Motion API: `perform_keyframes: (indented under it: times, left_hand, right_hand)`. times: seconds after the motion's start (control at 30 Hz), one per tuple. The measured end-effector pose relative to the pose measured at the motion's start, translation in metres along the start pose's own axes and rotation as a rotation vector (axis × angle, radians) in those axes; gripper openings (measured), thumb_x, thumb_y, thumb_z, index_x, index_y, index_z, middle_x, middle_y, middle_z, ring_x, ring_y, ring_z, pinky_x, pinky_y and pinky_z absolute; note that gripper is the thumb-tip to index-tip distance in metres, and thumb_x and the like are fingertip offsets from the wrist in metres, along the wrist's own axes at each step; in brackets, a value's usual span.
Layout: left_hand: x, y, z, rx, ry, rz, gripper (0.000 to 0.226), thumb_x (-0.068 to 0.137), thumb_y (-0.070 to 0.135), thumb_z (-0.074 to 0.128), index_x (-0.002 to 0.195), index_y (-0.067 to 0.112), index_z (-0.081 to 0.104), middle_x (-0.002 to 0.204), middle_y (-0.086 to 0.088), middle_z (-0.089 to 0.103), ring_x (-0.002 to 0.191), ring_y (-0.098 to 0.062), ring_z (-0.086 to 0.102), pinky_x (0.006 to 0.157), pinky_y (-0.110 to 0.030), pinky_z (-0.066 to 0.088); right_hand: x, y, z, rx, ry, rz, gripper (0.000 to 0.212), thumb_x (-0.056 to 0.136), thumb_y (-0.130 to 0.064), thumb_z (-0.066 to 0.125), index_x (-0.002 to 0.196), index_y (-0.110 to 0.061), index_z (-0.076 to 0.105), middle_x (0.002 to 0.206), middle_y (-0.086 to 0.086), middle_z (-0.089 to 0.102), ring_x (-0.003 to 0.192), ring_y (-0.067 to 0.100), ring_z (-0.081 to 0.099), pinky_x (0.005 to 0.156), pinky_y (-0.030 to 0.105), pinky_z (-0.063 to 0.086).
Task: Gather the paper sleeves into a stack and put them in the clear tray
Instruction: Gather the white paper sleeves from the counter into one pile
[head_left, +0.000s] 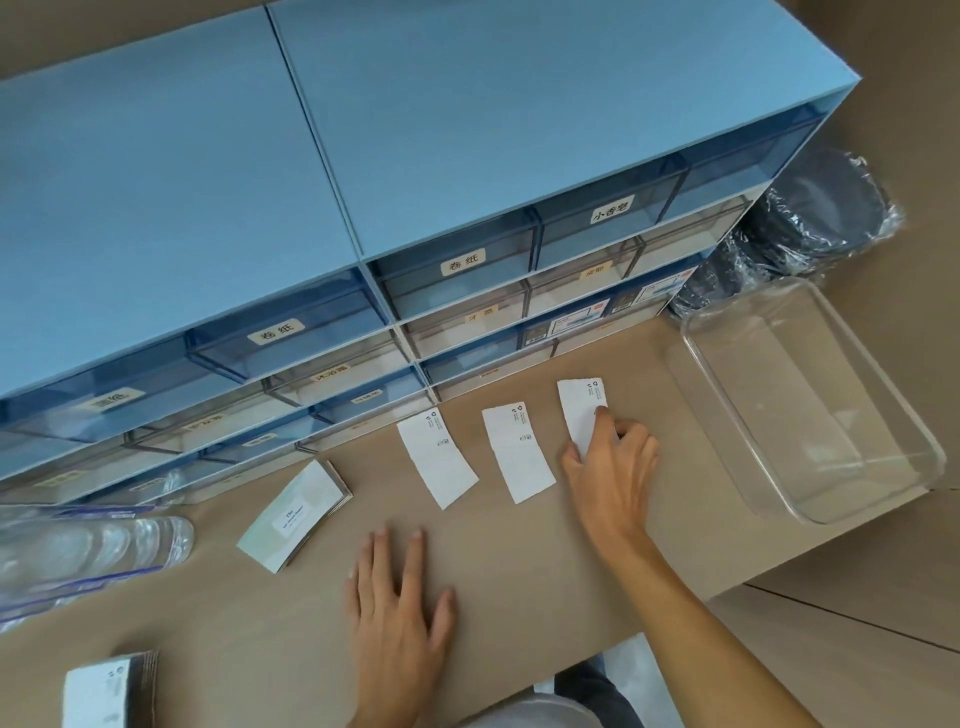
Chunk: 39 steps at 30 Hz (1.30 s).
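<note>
Three white paper sleeves lie in a row on the tan table: a left sleeve (437, 457), a middle sleeve (517, 453) and a right sleeve (581, 410). My right hand (613, 473) pinches the lower end of the right sleeve, thumb under its left edge and fingers on top. Palm down on the table nearer to me rests my left hand (402, 608), fingers apart and holding nothing. The clear tray (810, 493) stands empty at the right end of the table. A stack of sleeves (296, 514) lies to the left, and another stack (111, 693) sits at the near left corner.
A blue drawer cabinet (363, 208) with labelled clear drawers fills the back of the table. Wrapped clear cups (88, 545) lie at the left. Dark items in plastic wrap (810, 218) sit behind the tray. The table's front edge runs just below my left hand.
</note>
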<state>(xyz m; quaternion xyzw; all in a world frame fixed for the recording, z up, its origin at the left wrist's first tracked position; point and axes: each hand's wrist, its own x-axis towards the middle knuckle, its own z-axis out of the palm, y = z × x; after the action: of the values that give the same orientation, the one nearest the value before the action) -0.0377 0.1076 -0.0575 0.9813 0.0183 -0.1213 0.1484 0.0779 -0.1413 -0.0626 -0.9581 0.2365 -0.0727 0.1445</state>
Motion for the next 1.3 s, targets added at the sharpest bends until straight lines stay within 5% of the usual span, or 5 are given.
perform_keyframes:
  times: [0.4, 0.73, 1.3]
  left_hand:
    - [-0.007, -0.013, 0.008, 0.12, -0.071, 0.015, 0.07, 0.086, 0.054, 0.044, 0.15, 0.025, 0.038, 0.159, -0.013, 0.032, 0.146, -0.036, 0.03, 0.114, -0.055, 0.027]
    - [-0.008, -0.013, 0.007, 0.138, -0.039, 0.035, 0.069, 0.087, 0.052, 0.048, 0.15, 0.025, 0.038, 0.158, -0.012, 0.034, 0.145, -0.037, 0.032, 0.113, -0.054, 0.028]
    - [-0.008, -0.015, 0.009, 0.093, 0.022, 0.046, 0.066, 0.088, 0.05, 0.049, 0.149, 0.025, 0.04, 0.157, -0.01, 0.037, 0.145, -0.035, 0.032, 0.114, -0.054, 0.027]
  right_hand:
    - [-0.008, 0.009, 0.0, 0.086, 0.039, -0.072, 0.049, 0.063, -0.014, 0.078, 0.107, 0.001, 0.063, 0.091, 0.027, 0.055, 0.079, 0.04, 0.05, 0.072, 0.05, 0.047]
    - [-0.04, -0.048, -0.004, 0.238, -0.033, -0.136, 0.05, 0.067, -0.013, 0.079, 0.113, -0.001, 0.064, 0.098, 0.026, 0.056, 0.086, 0.04, 0.05, 0.076, 0.047, 0.048]
    - [-0.062, -0.055, 0.024, 0.133, -0.059, -0.074, 0.049, 0.072, -0.019, 0.079, 0.116, -0.007, 0.06, 0.102, 0.024, 0.053, 0.088, 0.039, 0.048, 0.076, 0.05, 0.049]
